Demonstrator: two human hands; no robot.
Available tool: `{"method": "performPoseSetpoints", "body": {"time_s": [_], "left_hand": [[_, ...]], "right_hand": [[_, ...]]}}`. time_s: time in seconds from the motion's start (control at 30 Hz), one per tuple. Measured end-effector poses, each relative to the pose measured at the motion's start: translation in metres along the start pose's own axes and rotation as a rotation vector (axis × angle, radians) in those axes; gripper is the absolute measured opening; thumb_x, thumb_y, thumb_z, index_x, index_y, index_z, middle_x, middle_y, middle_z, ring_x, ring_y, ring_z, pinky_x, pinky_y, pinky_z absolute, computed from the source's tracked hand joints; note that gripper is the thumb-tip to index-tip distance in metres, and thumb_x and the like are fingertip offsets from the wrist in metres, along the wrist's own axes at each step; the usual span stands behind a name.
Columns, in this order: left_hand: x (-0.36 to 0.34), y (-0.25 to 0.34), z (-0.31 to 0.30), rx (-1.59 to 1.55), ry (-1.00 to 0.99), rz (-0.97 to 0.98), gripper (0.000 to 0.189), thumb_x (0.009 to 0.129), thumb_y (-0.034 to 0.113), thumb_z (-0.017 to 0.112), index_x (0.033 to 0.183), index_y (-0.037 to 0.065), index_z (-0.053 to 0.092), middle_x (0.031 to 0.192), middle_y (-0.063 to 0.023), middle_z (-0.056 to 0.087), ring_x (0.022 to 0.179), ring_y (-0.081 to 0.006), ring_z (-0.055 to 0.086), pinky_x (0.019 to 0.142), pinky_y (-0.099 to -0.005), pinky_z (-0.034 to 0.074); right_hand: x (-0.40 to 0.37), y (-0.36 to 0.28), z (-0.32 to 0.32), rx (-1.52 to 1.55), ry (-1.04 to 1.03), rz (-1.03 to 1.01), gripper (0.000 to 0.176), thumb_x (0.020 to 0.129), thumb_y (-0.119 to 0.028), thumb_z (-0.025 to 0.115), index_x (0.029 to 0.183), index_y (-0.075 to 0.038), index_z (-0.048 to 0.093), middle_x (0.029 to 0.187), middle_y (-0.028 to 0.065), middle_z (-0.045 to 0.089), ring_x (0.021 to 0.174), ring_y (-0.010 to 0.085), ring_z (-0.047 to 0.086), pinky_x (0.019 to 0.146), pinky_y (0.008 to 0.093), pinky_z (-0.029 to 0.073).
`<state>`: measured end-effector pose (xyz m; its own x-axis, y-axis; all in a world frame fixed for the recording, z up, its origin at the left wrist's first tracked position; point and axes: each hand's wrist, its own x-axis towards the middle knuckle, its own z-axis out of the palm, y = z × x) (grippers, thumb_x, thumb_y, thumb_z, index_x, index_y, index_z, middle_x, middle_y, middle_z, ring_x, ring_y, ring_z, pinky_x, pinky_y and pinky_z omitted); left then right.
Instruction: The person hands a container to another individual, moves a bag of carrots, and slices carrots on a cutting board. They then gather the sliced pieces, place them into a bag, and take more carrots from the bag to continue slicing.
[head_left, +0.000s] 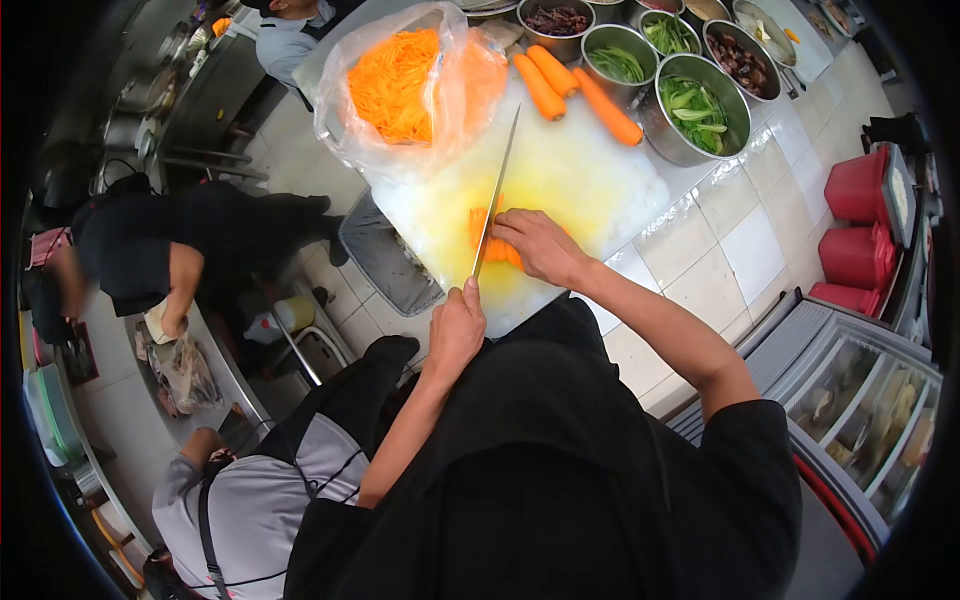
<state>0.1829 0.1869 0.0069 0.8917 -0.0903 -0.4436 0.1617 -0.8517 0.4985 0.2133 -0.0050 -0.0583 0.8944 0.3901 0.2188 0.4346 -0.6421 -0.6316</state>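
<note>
My left hand (458, 325) is wrapped round the handle of a long knife (497, 190), whose blade points away from me across the white cutting board (610, 195). Under the blade lie sliced carrot pieces (500, 252). My right hand (540, 245) presses on these pieces with bent fingers, close beside the blade. A clear plastic bag (335, 105) full of shredded carrot (395, 90) sits at the board's far left. Several whole peeled carrots (607, 106) lie at the far side, close to the metal bowls. Yellow-orange stain covers the middle of the board.
Metal bowls of cut greens (694, 115) and dark pieces (741, 62) stand at the back right. A grey bin (385, 255) is below the board's left edge. Co-workers (255, 480) are at the left. Red containers (857, 255) and a glass-topped cooler (860, 410) are at right.
</note>
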Motion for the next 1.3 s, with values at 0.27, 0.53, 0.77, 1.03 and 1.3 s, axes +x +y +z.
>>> {"method": "performPoseSetpoints", "body": {"time_s": [0.27,0.53,0.77,1.03,1.3], "left_hand": [[0.007,0.011,-0.015,-0.061,-0.025,0.010,0.059,0.102,0.041,0.034,0.088,-0.010,0.059,0.086,-0.0392,0.059,0.087,-0.0568,0.056,0.079,-0.0596,0.044],[0.019,0.014,-0.007,-0.055,0.004,0.013,0.058,0.102,0.040,0.034,0.091,-0.010,0.060,0.087,-0.0391,0.059,0.089,-0.0561,0.056,0.079,-0.0590,0.044],[-0.007,0.003,0.002,-0.003,-0.022,-0.053,0.061,0.103,0.042,0.032,0.091,-0.012,0.060,0.088,-0.0387,0.060,0.090,-0.0558,0.056,0.081,-0.0585,0.043],[-0.002,0.011,-0.011,-0.057,-0.006,-0.003,0.058,0.102,0.040,0.035,0.090,-0.011,0.059,0.086,-0.0385,0.060,0.087,-0.0565,0.056,0.079,-0.0591,0.043],[0.016,0.016,-0.001,-0.070,0.022,-0.017,0.057,0.102,0.040,0.034,0.091,-0.010,0.060,0.086,-0.0403,0.058,0.089,-0.0562,0.056,0.081,-0.0591,0.043]], "right_hand": [[0.000,-0.001,0.001,-0.002,0.056,-0.007,0.039,0.073,0.004,0.058,0.111,-0.004,0.062,0.115,0.0101,0.059,0.111,0.0279,0.053,0.092,0.0389,0.043],[0.001,-0.001,-0.002,-0.002,0.030,-0.025,0.038,0.075,0.004,0.057,0.112,-0.004,0.061,0.113,0.0096,0.059,0.108,0.0275,0.055,0.093,0.0382,0.043],[0.001,-0.002,-0.002,0.007,0.022,0.016,0.038,0.076,0.002,0.056,0.113,-0.004,0.060,0.110,0.0102,0.060,0.107,0.0282,0.056,0.093,0.0383,0.042],[0.000,0.002,0.001,0.009,0.025,-0.005,0.038,0.077,0.001,0.055,0.114,-0.003,0.059,0.111,0.0110,0.061,0.109,0.0283,0.055,0.095,0.0383,0.042],[0.003,0.003,0.000,0.012,0.041,-0.023,0.034,0.078,0.000,0.055,0.111,-0.003,0.061,0.113,0.0108,0.061,0.110,0.0283,0.055,0.095,0.0385,0.043]]}}
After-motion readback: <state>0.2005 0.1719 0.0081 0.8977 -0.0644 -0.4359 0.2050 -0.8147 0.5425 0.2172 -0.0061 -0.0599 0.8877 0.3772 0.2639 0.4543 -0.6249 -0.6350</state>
